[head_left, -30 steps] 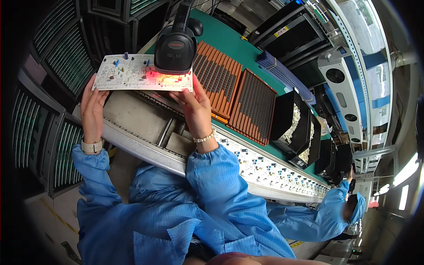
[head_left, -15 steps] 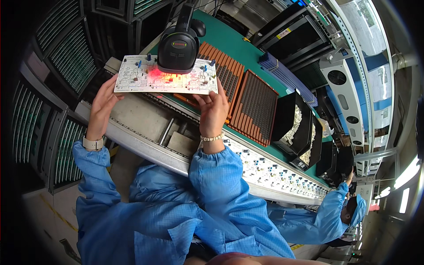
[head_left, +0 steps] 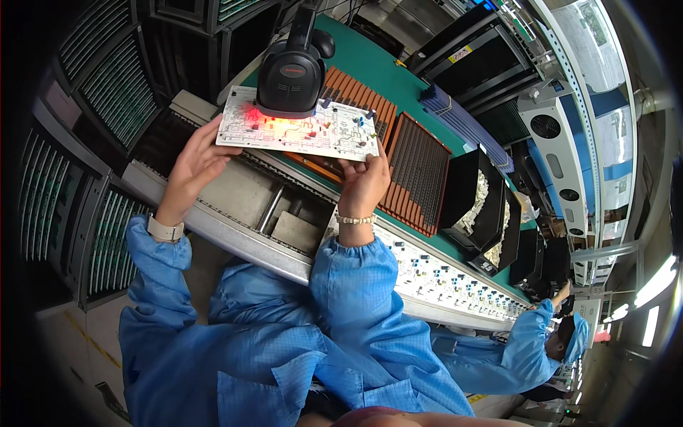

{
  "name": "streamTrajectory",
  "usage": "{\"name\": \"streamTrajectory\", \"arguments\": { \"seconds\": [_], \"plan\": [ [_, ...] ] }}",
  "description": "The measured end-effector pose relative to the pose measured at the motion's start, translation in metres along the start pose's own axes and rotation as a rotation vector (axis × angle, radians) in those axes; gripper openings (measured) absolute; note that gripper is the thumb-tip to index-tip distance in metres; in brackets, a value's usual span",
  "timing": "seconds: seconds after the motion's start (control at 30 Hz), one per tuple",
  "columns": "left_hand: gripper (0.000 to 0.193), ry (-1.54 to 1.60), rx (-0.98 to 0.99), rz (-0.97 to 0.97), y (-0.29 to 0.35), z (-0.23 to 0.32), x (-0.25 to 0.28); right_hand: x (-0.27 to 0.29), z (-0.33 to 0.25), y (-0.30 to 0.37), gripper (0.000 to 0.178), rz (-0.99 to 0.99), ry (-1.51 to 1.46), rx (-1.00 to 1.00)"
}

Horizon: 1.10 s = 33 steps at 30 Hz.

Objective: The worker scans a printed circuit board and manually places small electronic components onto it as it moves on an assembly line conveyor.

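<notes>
Between my two hands I hold a white printed circuit board with small blue, black and red components. My left hand grips its left end, thumb along the near edge. At the right end, my right hand pinches the near corner, its fingertips partly hidden under the board. Just above the board stands a black barcode scanner, covering part of the far edge. Its red and yellowish light falls on the left half of the board. The board tilts slightly, its right end nearer to me.
Below my hands runs a metal conveyor rail, with a row of populated boards to the right. Brown slotted trays and black bins of pale parts stand on the green bench. A co-worker in blue works at far right.
Both hands have moved the board to the right beneath the scanner, and it now slopes more. The red light has shifted from the board's middle towards its left part.
</notes>
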<state>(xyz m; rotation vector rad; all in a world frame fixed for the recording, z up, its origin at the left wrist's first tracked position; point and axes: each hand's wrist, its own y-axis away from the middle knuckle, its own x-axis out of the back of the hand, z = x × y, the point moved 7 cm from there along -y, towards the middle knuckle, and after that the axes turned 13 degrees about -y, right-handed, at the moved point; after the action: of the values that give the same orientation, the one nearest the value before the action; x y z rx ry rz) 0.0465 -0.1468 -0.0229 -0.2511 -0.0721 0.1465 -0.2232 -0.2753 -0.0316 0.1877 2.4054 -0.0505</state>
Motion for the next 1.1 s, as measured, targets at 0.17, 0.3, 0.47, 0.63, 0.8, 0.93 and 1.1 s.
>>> {"name": "streamTrajectory", "arguments": {
  "seconds": [0.17, 0.3, 0.47, 0.63, 0.8, 0.93, 1.1],
  "plan": [
    [0.071, 0.029, -0.026, -0.030, -0.008, 0.001, -0.014, 0.013, -0.005, -0.009, 0.044, 0.043, -0.002, 0.016],
    [0.071, 0.050, -0.032, -0.048, -0.013, 0.002, -0.020, 0.013, -0.011, -0.009, 0.043, 0.060, -0.025, 0.042],
    [0.070, 0.070, -0.041, -0.063, -0.022, 0.004, -0.025, 0.014, -0.018, -0.007, 0.042, 0.075, 0.020, 0.074],
    [0.065, 0.058, -0.021, -0.075, -0.020, 0.004, -0.027, 0.017, -0.023, -0.007, 0.039, 0.103, -0.014, 0.108],
    [0.041, -0.023, 0.084, 0.085, -0.008, -0.010, -0.013, 0.012, -0.052, 0.012, 0.028, 0.047, 0.171, 0.115],
    [0.030, -0.153, 0.227, 0.261, 0.023, -0.033, 0.021, 0.007, -0.056, 0.061, 0.027, -0.212, 0.560, -0.022],
    [0.030, -0.812, 0.124, 0.406, 0.056, -0.026, 0.058, 0.008, -0.041, 0.131, 0.037, -0.493, 0.946, -0.118]
  ]
}}
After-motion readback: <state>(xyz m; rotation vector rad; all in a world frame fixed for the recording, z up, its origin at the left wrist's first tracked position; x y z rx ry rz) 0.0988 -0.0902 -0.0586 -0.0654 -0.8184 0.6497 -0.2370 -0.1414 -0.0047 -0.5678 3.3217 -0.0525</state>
